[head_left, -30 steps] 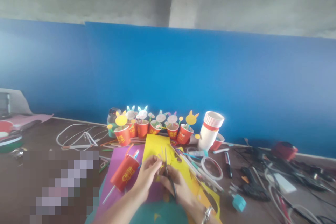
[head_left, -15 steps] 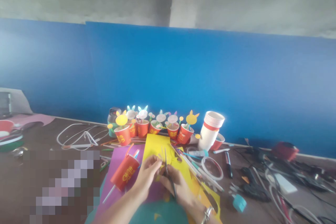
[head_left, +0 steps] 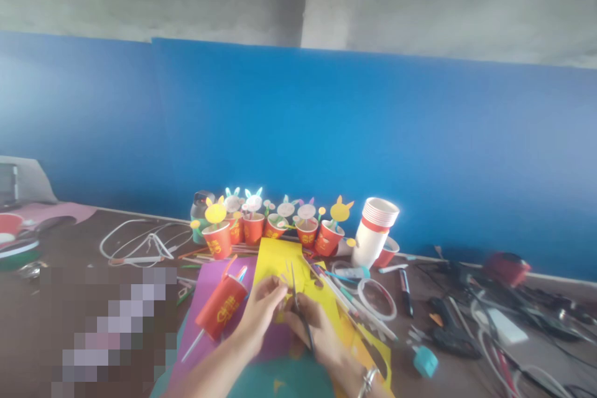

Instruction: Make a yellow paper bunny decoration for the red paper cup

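My right hand is closed around the dark handles of a pair of scissors, whose blades point up and away from me. My left hand pinches a small piece of yellow paper just left of the blades; its outline is blurred. Both hands are close together above a yellow paper sheet. Left of them, a red paper cup lies tilted on a purple sheet, with straws or sticks poking out of it.
Several red cups with paper animal heads stand along the blue partition. A stack of white cups rises at their right. Tape rolls, a marker, a black glue gun and cables clutter the right; a white cord lies left.
Almost nothing differs. Both hands, the scissors and the paper piece stay in nearly the same place.
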`<state>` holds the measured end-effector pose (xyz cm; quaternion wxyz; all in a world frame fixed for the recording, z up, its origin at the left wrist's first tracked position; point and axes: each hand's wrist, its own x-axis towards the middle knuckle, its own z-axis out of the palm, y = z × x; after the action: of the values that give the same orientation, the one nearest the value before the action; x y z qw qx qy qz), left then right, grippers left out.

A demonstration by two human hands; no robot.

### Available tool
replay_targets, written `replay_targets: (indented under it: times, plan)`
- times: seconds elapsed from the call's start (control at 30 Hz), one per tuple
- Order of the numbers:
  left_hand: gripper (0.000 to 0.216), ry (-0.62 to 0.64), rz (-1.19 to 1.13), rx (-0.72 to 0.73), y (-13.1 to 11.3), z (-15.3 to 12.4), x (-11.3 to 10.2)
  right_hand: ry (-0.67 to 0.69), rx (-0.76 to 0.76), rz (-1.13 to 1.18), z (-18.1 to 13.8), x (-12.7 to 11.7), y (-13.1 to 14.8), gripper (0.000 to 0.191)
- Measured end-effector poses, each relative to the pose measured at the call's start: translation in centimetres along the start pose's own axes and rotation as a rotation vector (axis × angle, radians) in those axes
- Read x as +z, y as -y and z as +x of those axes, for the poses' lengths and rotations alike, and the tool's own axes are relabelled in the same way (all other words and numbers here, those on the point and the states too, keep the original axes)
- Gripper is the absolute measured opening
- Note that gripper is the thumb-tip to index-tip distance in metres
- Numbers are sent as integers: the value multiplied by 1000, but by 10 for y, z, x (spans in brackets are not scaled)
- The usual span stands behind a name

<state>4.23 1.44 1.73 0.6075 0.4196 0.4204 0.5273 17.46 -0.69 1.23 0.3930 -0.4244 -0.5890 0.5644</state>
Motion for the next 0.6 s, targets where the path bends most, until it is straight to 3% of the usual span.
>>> replay_targets:
  times: [0.6]
  plan:
    - [29, 46, 4, -9, 1, 4, -5, -22, 76, -29, -4, -3, 7, 35]
